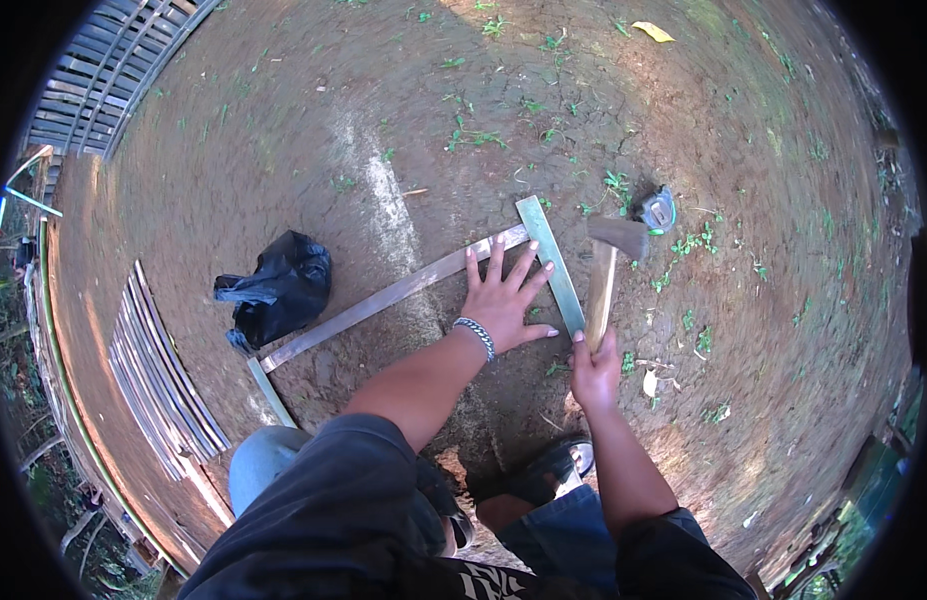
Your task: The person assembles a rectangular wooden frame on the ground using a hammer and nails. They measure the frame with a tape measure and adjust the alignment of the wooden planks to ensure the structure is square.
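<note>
Long slat (393,295) lies slantwise on the bare ground (283,180), its far end meeting the cross slat (563,292) at a corner. Beside that corner I have the hammer (601,295) by its handle, my right hand (595,375) curled round it, probably held off to the side to spare the left fingers; whether that thumb touches the cross slat, I cannot tell from here. My left hand (503,305) spreads over both pieces, I judge to steady them, and the tape (656,210) sits just past the hammer, seemingly for easy reach.
</note>
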